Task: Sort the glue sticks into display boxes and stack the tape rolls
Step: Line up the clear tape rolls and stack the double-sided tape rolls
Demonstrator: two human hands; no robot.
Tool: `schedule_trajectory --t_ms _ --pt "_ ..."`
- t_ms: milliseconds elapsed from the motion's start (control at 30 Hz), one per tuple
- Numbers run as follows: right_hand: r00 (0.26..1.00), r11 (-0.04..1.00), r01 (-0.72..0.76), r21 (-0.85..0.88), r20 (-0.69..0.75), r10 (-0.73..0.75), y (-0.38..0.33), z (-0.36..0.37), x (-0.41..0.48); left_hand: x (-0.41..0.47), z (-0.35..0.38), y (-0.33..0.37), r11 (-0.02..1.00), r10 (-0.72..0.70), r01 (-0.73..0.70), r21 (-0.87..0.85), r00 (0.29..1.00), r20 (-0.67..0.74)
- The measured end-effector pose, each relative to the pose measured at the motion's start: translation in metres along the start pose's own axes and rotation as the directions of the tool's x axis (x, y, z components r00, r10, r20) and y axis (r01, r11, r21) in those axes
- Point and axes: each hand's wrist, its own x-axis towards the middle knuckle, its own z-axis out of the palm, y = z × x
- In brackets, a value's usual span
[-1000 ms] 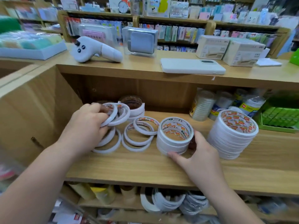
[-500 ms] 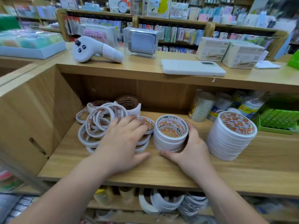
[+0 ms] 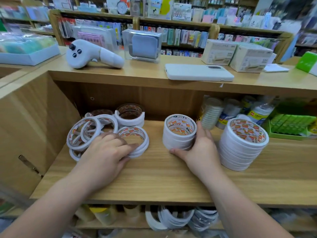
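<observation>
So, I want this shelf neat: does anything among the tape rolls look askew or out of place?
Yes. The loose rolls at the left lie jumbled, several tilted and overlapping instead of stacked flat; the left hand touches them. The middle stack, gripped by the right hand, and the tall stack beside it look orderly.

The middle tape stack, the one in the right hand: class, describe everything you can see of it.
The middle tape stack is a short upright column of thin white rolls, neatly aligned, its hollow core printed in red, orange and green. It stands on the wooden shelf, apart from the taller stack to its right. The right hand wraps its right side, thumb at the base.
</observation>
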Motion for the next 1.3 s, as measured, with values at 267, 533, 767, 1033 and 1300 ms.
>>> schedule_trajectory --t_ms 267,533,767,1033,1300 --pt "0.985 0.981 -0.173 0.082 0.005 0.173 -0.022 0.016 0.052 0.005 -0.015 0.006 0.941 -0.146 0.099 -0.325 0.982 -0.124" --pt "0.997 0.970 -0.040 0.241 -0.054 0.055 -0.019 0.019 0.003 0.082 -0.039 -0.016 0.770 -0.630 0.634 0.064 0.742 0.228" --pt "0.999 0.961 -0.013 0.276 -0.024 0.020 -0.019 0.011 -0.012 0.123 -0.023 -0.020 0.740 -0.670 0.640 0.206 0.673 0.315" --pt "0.991 0.877 -0.034 0.479 -0.099 0.093 -0.016 0.011 -0.008 0.101 -0.056 -0.004 0.734 -0.641 0.654 -0.183 0.756 0.130" --pt "0.989 0.833 -0.126 0.538 0.136 0.061 0.007 0.004 -0.011 0.119 -0.023 0.058 0.707 -0.543 0.524 -0.475 0.833 0.111"
